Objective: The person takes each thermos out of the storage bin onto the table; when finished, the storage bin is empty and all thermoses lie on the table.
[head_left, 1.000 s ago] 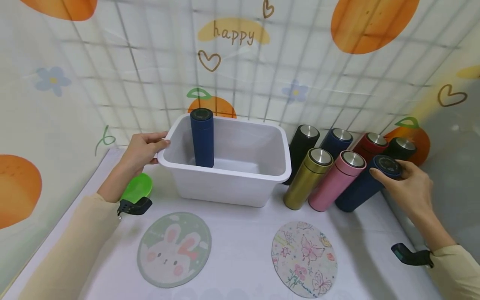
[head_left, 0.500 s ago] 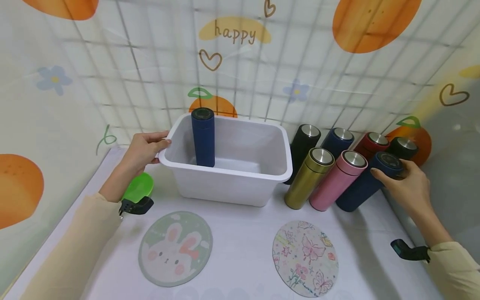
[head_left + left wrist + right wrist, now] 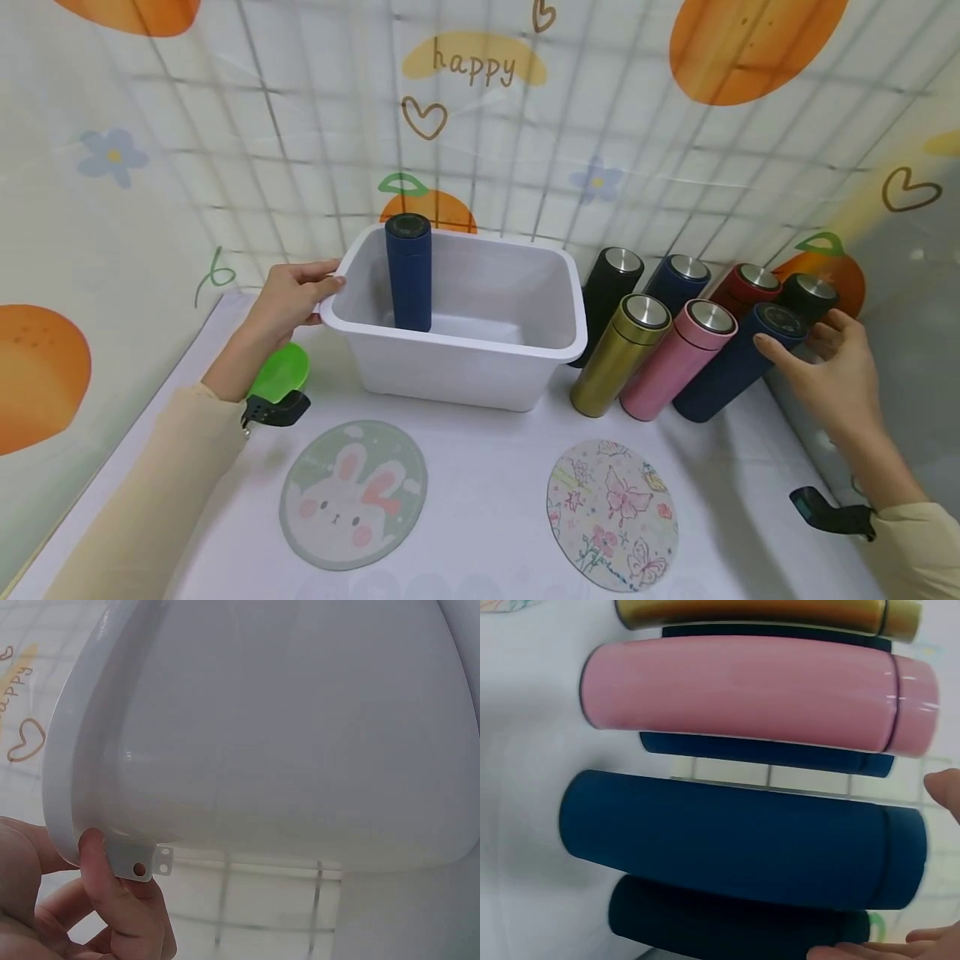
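My left hand grips the left rim of a white plastic tub, thumb over the edge and fingers beneath it. Inside the tub, near its left end, a navy thermos bottle stands upright. At the right, my right hand is spread around the lid of another navy thermos bottle. In the right wrist view the thumb is apart from that bottle's lid, and the other fingers lie beyond its far side, overlapping a dark bottle.
Beside the navy bottle stand pink and gold bottles. Behind are black, blue and red bottles. A green bowl sits under my left forearm. Rabbit and butterfly mats lie in front.
My right hand has loosened from the navy bottle's lid, its fingers spreading and shifting slightly right. The left hand keeps its hold on the tub rim.
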`<state>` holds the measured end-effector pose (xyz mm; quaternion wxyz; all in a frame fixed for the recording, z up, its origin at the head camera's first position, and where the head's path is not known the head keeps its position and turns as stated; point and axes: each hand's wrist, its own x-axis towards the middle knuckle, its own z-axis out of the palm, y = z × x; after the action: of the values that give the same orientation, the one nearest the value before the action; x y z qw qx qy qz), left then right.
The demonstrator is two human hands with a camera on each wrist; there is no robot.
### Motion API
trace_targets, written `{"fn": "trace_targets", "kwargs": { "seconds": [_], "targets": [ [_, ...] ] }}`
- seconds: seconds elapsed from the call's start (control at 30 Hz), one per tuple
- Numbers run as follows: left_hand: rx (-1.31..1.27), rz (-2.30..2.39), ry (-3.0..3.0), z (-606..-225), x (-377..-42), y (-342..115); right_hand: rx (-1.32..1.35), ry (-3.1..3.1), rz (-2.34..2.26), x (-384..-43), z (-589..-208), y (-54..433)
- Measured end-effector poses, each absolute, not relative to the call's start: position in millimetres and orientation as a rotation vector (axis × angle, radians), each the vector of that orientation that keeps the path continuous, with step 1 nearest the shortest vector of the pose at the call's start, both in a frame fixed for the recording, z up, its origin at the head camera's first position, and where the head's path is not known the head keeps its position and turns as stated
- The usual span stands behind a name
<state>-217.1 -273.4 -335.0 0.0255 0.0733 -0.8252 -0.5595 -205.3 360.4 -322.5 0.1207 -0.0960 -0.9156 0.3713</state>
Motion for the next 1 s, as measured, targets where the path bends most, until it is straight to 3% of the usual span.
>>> {"fn": "trace_targets", "kwargs": {
  "seconds": [0.6, 1.0],
  "targets": [
    [0.218, -1.758, -2.527, -335.0, -217.4, -273.3, -0.263, -2.574, 0.959, -172.7, -293.0, 331.0],
    [0.225, -1.757, -2.527, -335.1, -216.8, -272.4, -0.083, -2.517, 0.996, -155.5, -278.9, 305.4]
  ]
}}
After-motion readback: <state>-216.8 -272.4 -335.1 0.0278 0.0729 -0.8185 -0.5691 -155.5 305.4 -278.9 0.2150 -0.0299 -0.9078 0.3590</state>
